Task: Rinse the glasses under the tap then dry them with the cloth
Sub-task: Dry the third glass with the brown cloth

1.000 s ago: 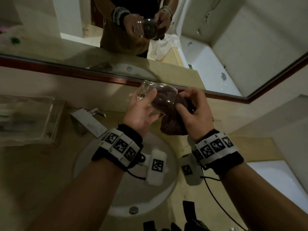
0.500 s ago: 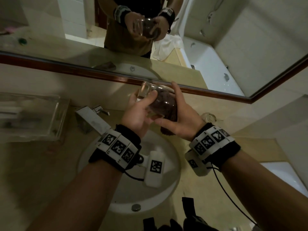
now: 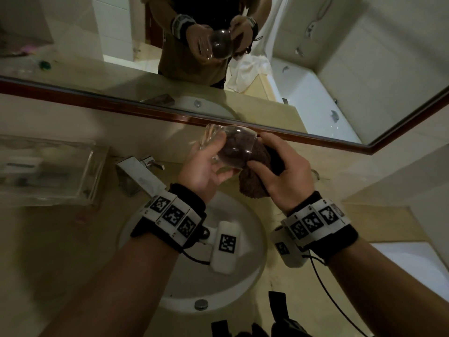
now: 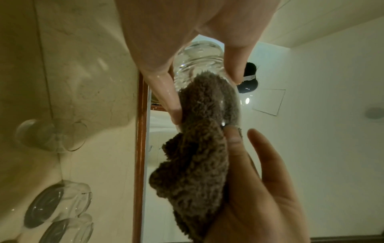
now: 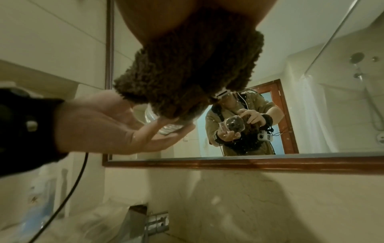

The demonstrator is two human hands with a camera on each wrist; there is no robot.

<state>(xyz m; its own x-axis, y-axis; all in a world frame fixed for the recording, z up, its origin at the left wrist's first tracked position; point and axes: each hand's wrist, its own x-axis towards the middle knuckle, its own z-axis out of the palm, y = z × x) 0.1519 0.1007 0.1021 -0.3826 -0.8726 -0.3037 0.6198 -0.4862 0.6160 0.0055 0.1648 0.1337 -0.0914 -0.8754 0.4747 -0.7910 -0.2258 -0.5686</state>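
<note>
- Left hand (image 3: 205, 167) grips the glass (image 3: 228, 148) around its base end, fingers and thumb curled on the wall; held in the air above the sink (image 3: 252, 229), just in front of the mirror frame (image 3: 315, 139).
- Glass lies on its side: long axis roughly left-right in the head view, base toward the left hand, mouth toward the right hand (image 3: 284, 176).
- Brown cloth (image 3: 252, 181) is stuffed into the mouth; wad visible through the wall, filling most of the bowl, not quite to the base in the left wrist view. Rest of it bunches out below the rim.
- Right hand pinches the cloth at the rim, thumb on the near side, fingers curled over the bunched part. Whether any fingertip is inside the glass: cannot tell.
- Key relation: mouth faces the right hand, so cloth goes in and turns along the glass axis while the left hand counter-holds. Judgement: drying step, inside wipe under way; the base end likely needs the cloth pushed deeper.
- Risk, as a guess: droplets on the left fingers (image 4: 164, 92), so the grip may be slippery under twist.
- More glasses (image 4: 51, 208) lie on the counter (image 4: 83, 65) to the side; wet or dry, cannot tell.
- Tap (image 3: 136, 171) sits left of the hands; no water seen running.
</note>
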